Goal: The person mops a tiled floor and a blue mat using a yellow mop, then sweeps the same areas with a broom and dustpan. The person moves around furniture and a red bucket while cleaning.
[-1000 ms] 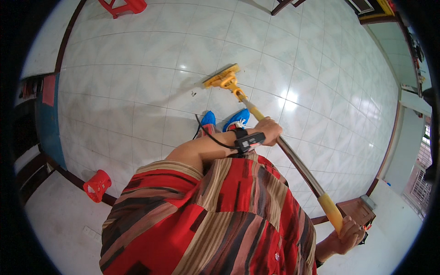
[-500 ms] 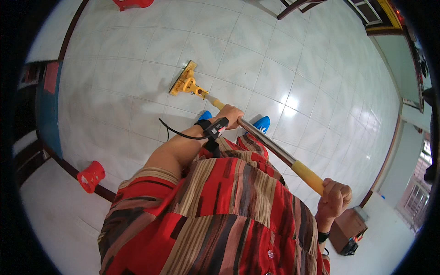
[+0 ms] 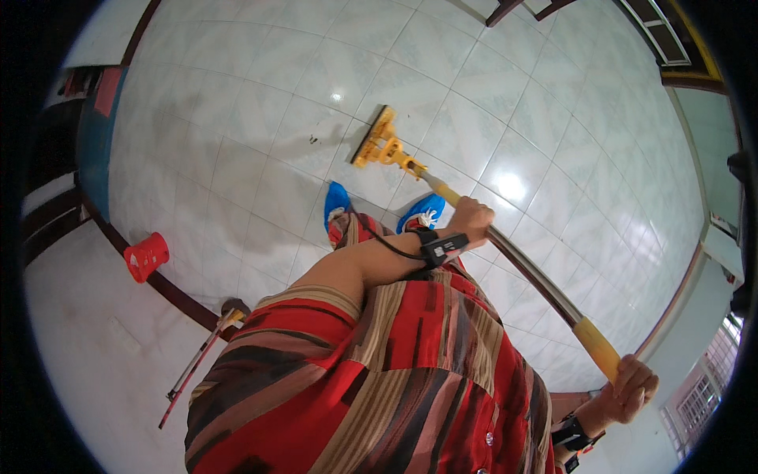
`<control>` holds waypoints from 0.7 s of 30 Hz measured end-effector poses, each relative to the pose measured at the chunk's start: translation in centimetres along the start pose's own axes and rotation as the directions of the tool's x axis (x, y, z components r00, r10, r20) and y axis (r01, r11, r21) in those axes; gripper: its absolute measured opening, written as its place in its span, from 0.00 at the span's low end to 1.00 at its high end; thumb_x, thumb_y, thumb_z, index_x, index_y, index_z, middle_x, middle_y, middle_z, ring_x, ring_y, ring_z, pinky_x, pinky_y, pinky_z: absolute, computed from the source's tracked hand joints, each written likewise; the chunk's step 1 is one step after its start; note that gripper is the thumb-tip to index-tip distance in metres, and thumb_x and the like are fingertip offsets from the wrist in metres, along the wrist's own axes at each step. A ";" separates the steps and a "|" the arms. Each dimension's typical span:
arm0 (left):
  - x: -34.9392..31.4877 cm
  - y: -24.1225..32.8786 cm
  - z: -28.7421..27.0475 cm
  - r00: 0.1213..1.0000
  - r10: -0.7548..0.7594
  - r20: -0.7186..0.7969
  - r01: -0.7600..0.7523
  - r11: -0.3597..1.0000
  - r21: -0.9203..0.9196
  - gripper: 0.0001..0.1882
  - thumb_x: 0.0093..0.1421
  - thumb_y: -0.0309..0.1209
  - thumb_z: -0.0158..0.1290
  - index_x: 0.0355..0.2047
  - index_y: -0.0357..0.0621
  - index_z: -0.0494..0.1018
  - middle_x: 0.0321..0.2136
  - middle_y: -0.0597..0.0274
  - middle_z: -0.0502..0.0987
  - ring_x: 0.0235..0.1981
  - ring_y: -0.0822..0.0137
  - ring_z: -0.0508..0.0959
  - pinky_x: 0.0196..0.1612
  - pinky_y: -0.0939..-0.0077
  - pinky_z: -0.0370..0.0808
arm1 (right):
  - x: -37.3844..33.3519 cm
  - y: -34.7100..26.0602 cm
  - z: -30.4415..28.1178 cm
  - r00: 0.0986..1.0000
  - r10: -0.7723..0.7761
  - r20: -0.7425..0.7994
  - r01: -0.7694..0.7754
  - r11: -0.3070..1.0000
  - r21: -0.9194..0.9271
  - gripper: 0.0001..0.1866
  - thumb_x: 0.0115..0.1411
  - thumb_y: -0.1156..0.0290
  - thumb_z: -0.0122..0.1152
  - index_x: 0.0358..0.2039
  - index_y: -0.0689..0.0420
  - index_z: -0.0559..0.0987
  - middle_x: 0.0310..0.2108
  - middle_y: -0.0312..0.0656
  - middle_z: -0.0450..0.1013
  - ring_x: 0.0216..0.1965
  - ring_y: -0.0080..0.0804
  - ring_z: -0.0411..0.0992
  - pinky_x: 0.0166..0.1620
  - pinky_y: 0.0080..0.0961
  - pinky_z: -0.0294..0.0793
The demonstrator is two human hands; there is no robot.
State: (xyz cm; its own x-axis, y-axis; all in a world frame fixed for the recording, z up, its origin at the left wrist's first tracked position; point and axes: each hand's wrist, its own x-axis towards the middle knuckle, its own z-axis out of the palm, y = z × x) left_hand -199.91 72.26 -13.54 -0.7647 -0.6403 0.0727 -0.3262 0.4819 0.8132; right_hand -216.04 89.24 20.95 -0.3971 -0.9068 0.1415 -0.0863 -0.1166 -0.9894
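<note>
A mop with a yellow plastic head (image 3: 377, 144) and a long metal pole (image 3: 537, 273) slants across the view. Its dark-edged head rests on the tiled floor ahead of my feet. My left hand (image 3: 474, 221) is wrapped round the pole just above its lower yellow sleeve (image 3: 443, 192). Farther back on the right, my right hand (image 3: 634, 389) closes round the end of the yellow handle grip (image 3: 598, 349). A black device is strapped to my left wrist. Small dark bits (image 3: 313, 141) lie on the floor left of the mop head.
My feet wear blue shoe covers (image 3: 337, 199), close to the mop. A red bucket (image 3: 147, 257) stands by the left wall, and a long-handled tool (image 3: 202, 355) leans nearby. Dark furniture legs (image 3: 503, 11) are at the top, with a barred window (image 3: 705, 383) at lower right.
The mop head and both my hands have shifted right in the view. More of my feet shows, and the dark bits and leaning tool are now visible. The red object at the top has left view.
</note>
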 end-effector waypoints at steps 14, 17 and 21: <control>4.1 -6.7 -10.8 0.953 -0.080 0.292 -0.003 0.962 0.274 0.04 0.38 0.28 0.55 0.16 0.44 0.72 0.17 0.54 0.74 0.25 0.53 0.75 0.35 0.62 0.69 | 3.0 5.6 5.3 0.968 0.058 -0.244 -0.037 0.995 0.088 0.15 0.58 0.71 0.44 0.16 0.48 0.54 0.10 0.28 0.47 0.13 0.17 0.49 0.37 0.26 0.59; 1.6 -9.9 -13.1 0.953 -0.202 0.226 0.139 0.954 0.268 0.04 0.38 0.28 0.55 0.17 0.45 0.71 0.19 0.54 0.74 0.27 0.51 0.75 0.31 0.60 0.70 | 6.2 8.2 8.3 0.991 0.076 -0.106 -0.055 0.981 0.186 0.14 0.58 0.74 0.41 0.16 0.50 0.55 0.10 0.30 0.49 0.14 0.19 0.49 0.37 0.28 0.61; -3.7 -13.9 -13.1 0.950 -0.311 0.016 0.299 0.926 0.230 0.04 0.38 0.28 0.54 0.14 0.45 0.69 0.17 0.55 0.71 0.24 0.50 0.73 0.30 0.59 0.67 | 8.6 11.1 10.8 0.971 0.212 0.111 -0.224 0.967 0.121 0.13 0.57 0.75 0.45 0.16 0.53 0.59 0.12 0.33 0.58 0.15 0.20 0.55 0.33 0.29 0.64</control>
State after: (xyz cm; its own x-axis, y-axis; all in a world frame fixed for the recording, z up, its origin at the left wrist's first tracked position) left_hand -185.30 60.08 -17.50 -0.6344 -0.7485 -0.1930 -0.6583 0.3923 0.6424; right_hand -210.53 75.74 10.83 -0.3027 -0.9501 -0.0755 0.1160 0.0419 -0.9924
